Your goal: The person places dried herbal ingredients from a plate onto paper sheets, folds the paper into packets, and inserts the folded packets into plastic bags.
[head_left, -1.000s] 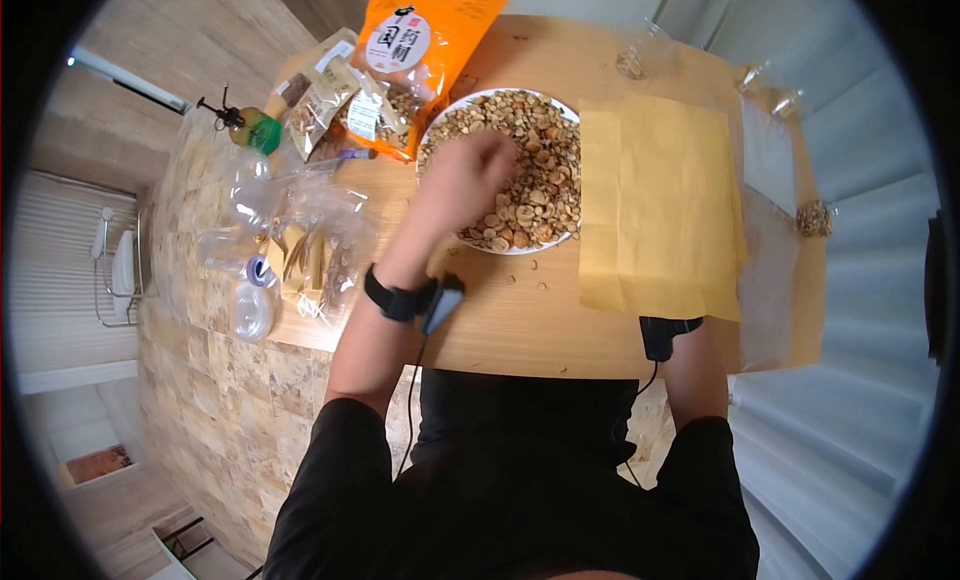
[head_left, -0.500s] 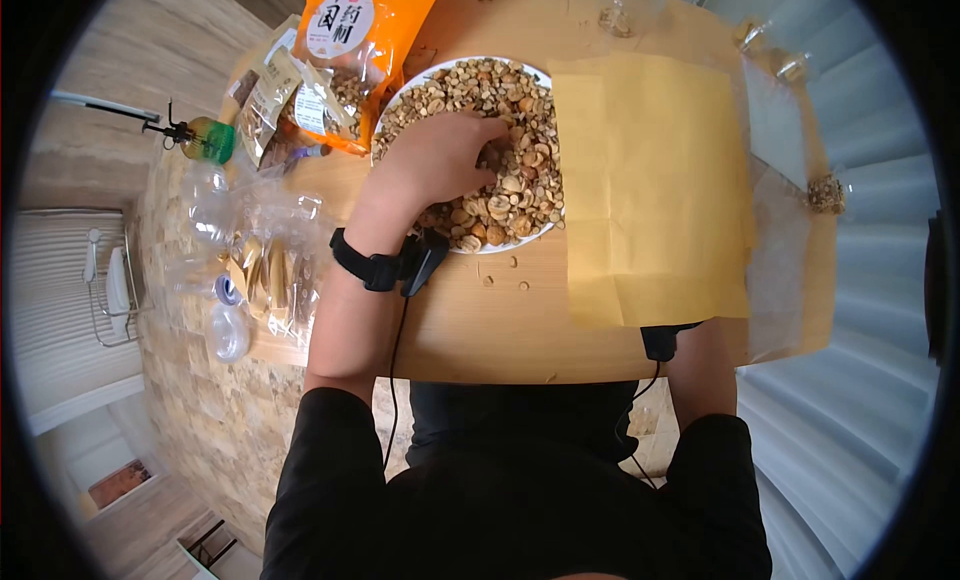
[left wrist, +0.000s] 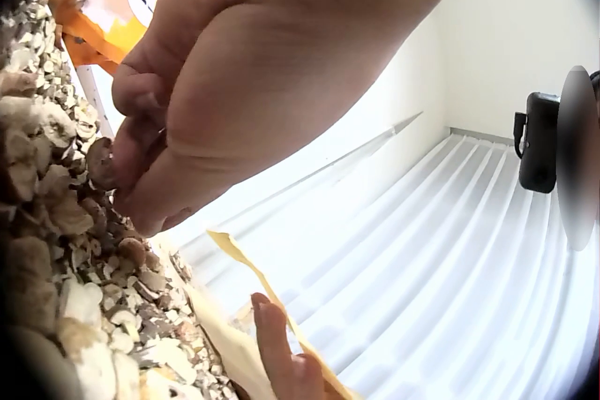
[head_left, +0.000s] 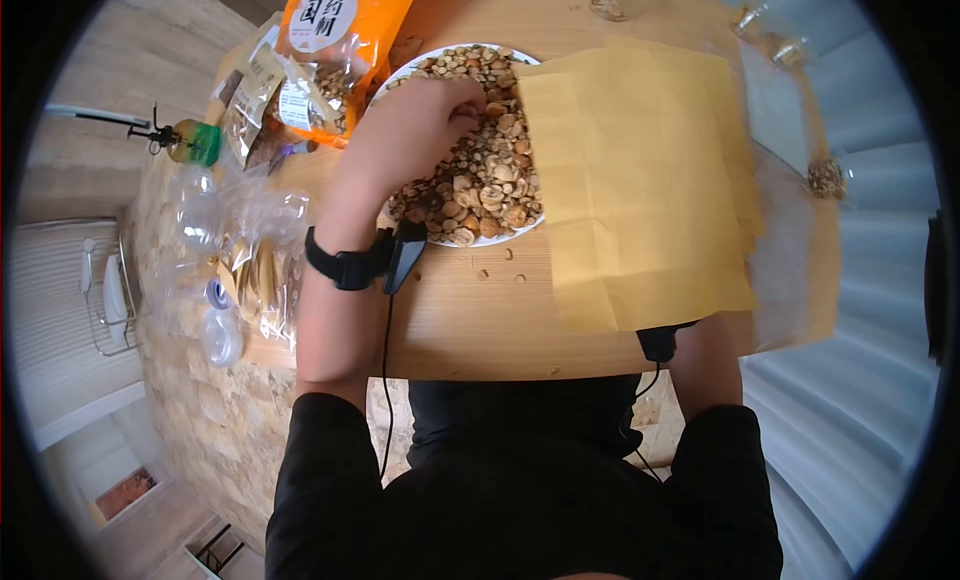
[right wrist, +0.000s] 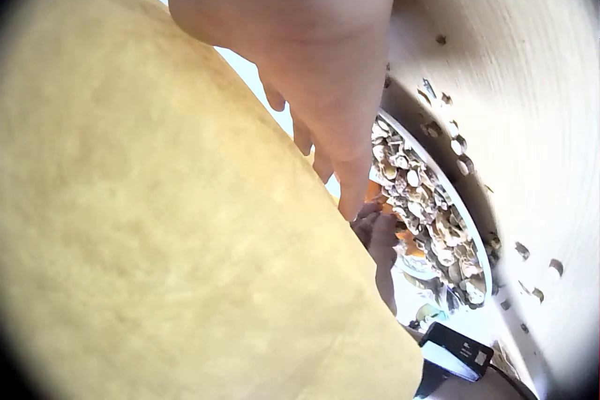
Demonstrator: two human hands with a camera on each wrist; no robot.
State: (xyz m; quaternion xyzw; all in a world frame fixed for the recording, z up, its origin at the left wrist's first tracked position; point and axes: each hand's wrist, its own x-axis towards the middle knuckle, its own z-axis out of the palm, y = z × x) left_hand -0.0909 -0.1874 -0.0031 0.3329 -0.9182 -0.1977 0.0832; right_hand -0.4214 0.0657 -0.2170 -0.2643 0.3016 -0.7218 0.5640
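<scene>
Low over dried slices [head_left: 490,195], the left hand [head_left: 410,130] pinches one while the right hand [right wrist: 319,81] lies straight-fingered under yellow paper [head_left: 640,190].

Characters 国 and 药, round white label [head_left: 318,38], orange bag [head_left: 378,22]

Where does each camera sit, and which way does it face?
Head: on the head, facing forward and down at dried pieces and yellow paper; left hand, forearms and torso show.
Left wrist: worn there, looking along the left hand at the pieces; right fingers show.
Right wrist: worn there, looking along the right hand past the paper; left hand beyond.
Both wrist views share both hands.
</scene>
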